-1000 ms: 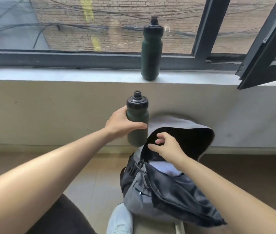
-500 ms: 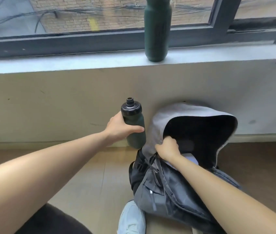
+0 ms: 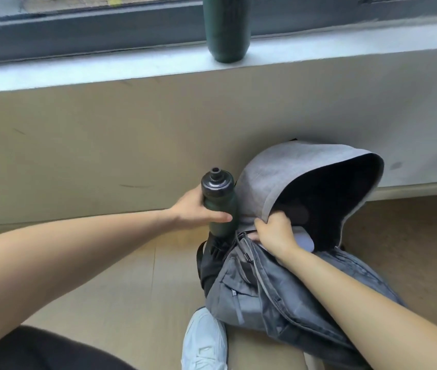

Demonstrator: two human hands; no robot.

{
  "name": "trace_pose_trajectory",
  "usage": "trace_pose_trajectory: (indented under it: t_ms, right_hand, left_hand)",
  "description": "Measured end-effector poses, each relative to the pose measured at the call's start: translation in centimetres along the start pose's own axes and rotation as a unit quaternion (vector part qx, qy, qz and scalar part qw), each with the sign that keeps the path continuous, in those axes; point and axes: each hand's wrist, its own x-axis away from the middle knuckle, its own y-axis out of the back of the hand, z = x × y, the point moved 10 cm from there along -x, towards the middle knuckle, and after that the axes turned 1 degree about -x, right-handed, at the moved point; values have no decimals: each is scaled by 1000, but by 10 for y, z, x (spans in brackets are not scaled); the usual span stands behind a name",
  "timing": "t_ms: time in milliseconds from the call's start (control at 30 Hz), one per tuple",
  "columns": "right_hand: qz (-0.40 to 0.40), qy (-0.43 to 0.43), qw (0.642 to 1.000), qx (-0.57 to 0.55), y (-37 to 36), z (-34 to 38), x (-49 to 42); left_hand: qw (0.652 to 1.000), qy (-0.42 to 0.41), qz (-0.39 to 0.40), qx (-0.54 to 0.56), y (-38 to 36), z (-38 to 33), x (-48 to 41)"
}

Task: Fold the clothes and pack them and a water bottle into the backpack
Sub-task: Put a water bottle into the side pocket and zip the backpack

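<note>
My left hand (image 3: 198, 212) grips a dark green water bottle (image 3: 220, 201) with a black cap, upright, just left of the backpack. The grey backpack (image 3: 278, 287) leans against the wall with its top flap (image 3: 300, 172) raised and its dark inside showing. My right hand (image 3: 276, 233) grips the edge of the opening at the flap's lower left. A bit of white cloth (image 3: 305, 237) shows inside, right of that hand. The bottle's lower end sits by the black side pocket (image 3: 212, 260).
A second dark green bottle (image 3: 226, 28) stands on the window sill (image 3: 105, 68) above. A beige wall runs below the sill. My white shoe (image 3: 204, 343) is on the tiled floor in front of the backpack; my dark-clad knee is at bottom left.
The view has tilted down. My left hand has brought the bottle lower and close against the backpack's left side. My right hand has pulled the flap wider open.
</note>
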Motion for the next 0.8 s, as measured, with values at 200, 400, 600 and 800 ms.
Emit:
trace_pose_trajectory:
  t_ms: [200,400,600,800]
  right_hand:
    - [-20,8,1000,-17,11,11,6]
    - [-174,89,978,71,49,35,31]
    - [-77,183,980,12,19,94,56]
    - [-17,129,991,32,11,91,29]
  left_hand:
    - [994,15,22,-109,-1,-12,-6]
    - [976,-6,17,-215,6,-34,-6]
    - [990,-61,-27,-127,16,-42,-6]
    - [988,-114,13,-102,1,-41,-1]
